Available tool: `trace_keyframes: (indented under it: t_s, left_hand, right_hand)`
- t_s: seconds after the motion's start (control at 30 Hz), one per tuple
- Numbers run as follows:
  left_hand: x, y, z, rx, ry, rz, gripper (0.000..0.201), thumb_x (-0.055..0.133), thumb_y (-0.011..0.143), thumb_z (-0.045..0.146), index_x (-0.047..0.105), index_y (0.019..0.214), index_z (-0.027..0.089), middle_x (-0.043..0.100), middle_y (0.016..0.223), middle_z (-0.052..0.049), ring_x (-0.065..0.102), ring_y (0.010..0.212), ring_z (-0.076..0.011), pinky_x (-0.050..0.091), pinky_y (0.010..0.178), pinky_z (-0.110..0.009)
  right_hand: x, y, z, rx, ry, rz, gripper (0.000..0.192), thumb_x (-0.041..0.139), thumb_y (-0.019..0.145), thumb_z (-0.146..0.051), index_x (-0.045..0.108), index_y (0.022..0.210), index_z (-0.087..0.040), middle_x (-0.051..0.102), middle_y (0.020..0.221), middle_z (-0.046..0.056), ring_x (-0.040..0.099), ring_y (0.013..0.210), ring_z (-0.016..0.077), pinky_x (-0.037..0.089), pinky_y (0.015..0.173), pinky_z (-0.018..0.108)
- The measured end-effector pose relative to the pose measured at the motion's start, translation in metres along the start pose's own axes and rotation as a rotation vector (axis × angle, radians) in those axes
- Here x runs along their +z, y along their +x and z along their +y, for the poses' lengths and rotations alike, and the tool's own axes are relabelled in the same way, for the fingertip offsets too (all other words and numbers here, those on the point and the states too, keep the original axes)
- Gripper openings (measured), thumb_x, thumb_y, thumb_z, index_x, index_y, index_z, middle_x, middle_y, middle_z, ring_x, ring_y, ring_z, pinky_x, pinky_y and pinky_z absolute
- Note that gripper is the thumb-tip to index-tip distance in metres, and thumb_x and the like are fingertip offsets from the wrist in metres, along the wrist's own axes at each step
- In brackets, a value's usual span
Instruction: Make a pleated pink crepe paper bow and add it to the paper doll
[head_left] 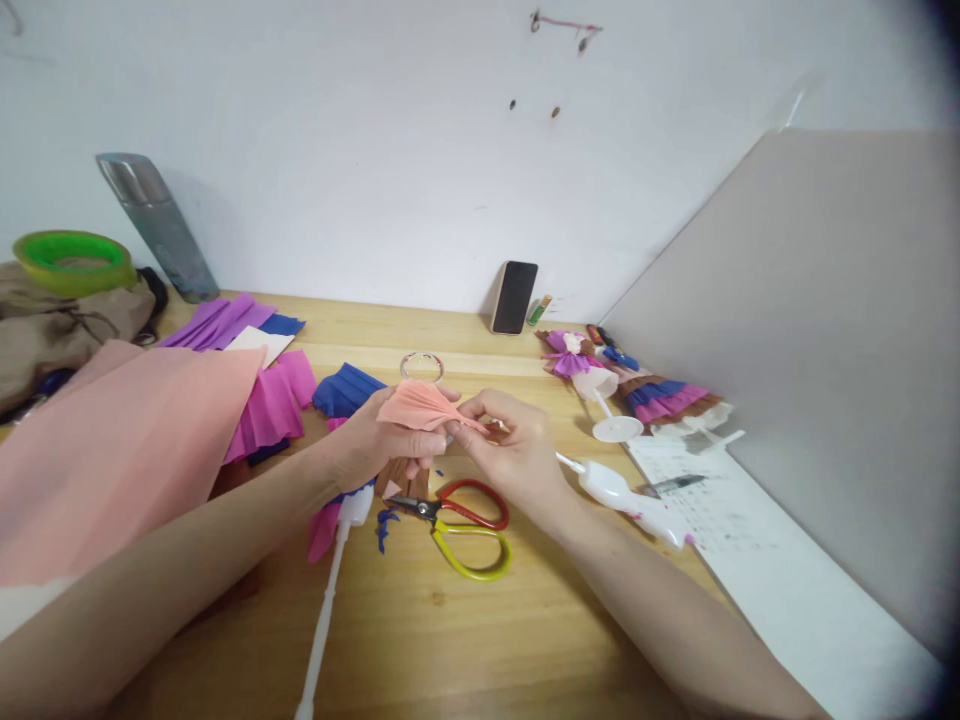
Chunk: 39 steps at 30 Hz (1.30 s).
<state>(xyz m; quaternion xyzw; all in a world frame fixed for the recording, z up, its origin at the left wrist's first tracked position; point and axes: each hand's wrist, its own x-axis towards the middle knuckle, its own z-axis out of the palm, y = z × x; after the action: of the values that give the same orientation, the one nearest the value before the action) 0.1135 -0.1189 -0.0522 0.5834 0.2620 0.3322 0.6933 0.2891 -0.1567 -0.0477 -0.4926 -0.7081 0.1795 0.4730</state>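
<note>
My left hand point(375, 445) grips a pleated peach crepe-paper fan point(420, 405) above the wooden table point(420, 620). My right hand point(510, 445) pinches the fan's narrow gathered end from the right. Under the left hand a white plastic stick point(322, 610) with pink, blue and brown paper scraps points toward me. Scissors with red and yellow handles point(465, 525) lie on the table just below both hands.
A large peach paper sheet point(112, 450) covers the left; magenta, purple and blue pleated papers point(270, 400) lie behind it. A phone point(514, 297) leans on the wall. Finished paper dolls point(645, 390), white plastic torsos point(622, 490) and a white sheet sit right. A flask and green bowl stand far left.
</note>
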Motion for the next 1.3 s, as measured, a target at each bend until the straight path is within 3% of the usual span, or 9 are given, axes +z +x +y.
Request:
trace_keyframes:
  t_s: [0.17, 0.33, 0.57, 0.77, 0.93, 1.17, 1.3]
  left_hand:
    - [-0.006, 0.002, 0.004, 0.053, -0.094, 0.073, 0.03, 0.074, 0.073, 0.034, 0.069, 0.092, 0.012, 0.06, 0.054, 0.002, 0.048, 0.04, -0.0071, 0.036, 0.038, -0.018]
    - [-0.008, 0.001, 0.008, 0.058, -0.11, 0.107, 0.028, 0.073, 0.075, 0.038, 0.07, 0.08, 0.01, 0.061, 0.055, 0.0, 0.051, 0.041, -0.007, 0.037, 0.037, -0.017]
    - [-0.003, 0.001, 0.006, 0.104, -0.107, 0.11, 0.03, 0.077, 0.075, 0.039, 0.069, 0.076, 0.011, 0.063, 0.057, 0.0, 0.054, 0.043, -0.0079, 0.042, 0.04, -0.018]
    - [-0.007, 0.003, 0.006, 0.084, -0.162, 0.084, 0.039, 0.076, 0.074, 0.047, 0.07, 0.079, 0.01, 0.065, 0.058, -0.003, 0.056, 0.044, -0.0103, 0.043, 0.04, -0.02]
    - [-0.014, 0.006, 0.001, 0.088, -0.136, 0.033, 0.035, 0.077, 0.075, 0.04, 0.071, 0.092, 0.01, 0.067, 0.061, -0.003, 0.059, 0.046, -0.0109, 0.045, 0.041, -0.02]
    - [-0.014, 0.005, 0.007, 0.061, -0.23, -0.01, 0.036, 0.076, 0.075, 0.043, 0.072, 0.083, 0.008, 0.068, 0.06, -0.006, 0.059, 0.046, -0.0123, 0.046, 0.042, -0.021]
    - [-0.014, 0.006, 0.005, 0.067, -0.282, -0.036, 0.038, 0.073, 0.079, 0.043, 0.073, 0.09, 0.007, 0.069, 0.062, -0.008, 0.06, 0.047, -0.0138, 0.046, 0.042, -0.023]
  right_hand:
    - [-0.001, 0.002, -0.005, 0.105, 0.079, -0.051, 0.018, 0.062, 0.075, -0.025, 0.055, 0.06, -0.019, 0.052, 0.055, -0.004, 0.045, 0.052, 0.0107, 0.035, 0.053, 0.024]
    - [-0.001, 0.004, -0.007, 0.186, 0.179, -0.115, 0.018, 0.062, 0.072, -0.028, 0.054, 0.06, -0.019, 0.049, 0.054, -0.005, 0.04, 0.051, 0.0098, 0.032, 0.05, 0.023]
    - [-0.004, 0.004, -0.008, 0.207, 0.2, -0.254, 0.021, 0.065, 0.074, -0.037, 0.064, 0.071, -0.016, 0.056, 0.061, -0.001, 0.046, 0.058, 0.0122, 0.034, 0.054, 0.025]
    - [-0.005, 0.004, -0.002, 0.229, 0.247, -0.22, 0.027, 0.057, 0.083, -0.038, 0.063, 0.068, -0.016, 0.061, 0.061, 0.0, 0.054, 0.059, 0.0132, 0.042, 0.059, 0.026]
    - [-0.003, 0.005, 0.005, 0.26, 0.308, -0.217, 0.024, 0.061, 0.081, -0.038, 0.064, 0.069, -0.018, 0.066, 0.061, 0.0, 0.059, 0.058, 0.0142, 0.046, 0.061, 0.028]
    - [-0.002, 0.006, 0.008, 0.282, 0.404, -0.237, 0.023, 0.065, 0.079, -0.038, 0.065, 0.068, -0.017, 0.067, 0.06, 0.0, 0.061, 0.058, 0.0136, 0.05, 0.063, 0.028]
    - [-0.002, 0.007, 0.009, 0.287, 0.408, -0.227, 0.022, 0.065, 0.078, -0.037, 0.066, 0.068, -0.017, 0.067, 0.06, 0.0, 0.062, 0.057, 0.0138, 0.051, 0.063, 0.029]
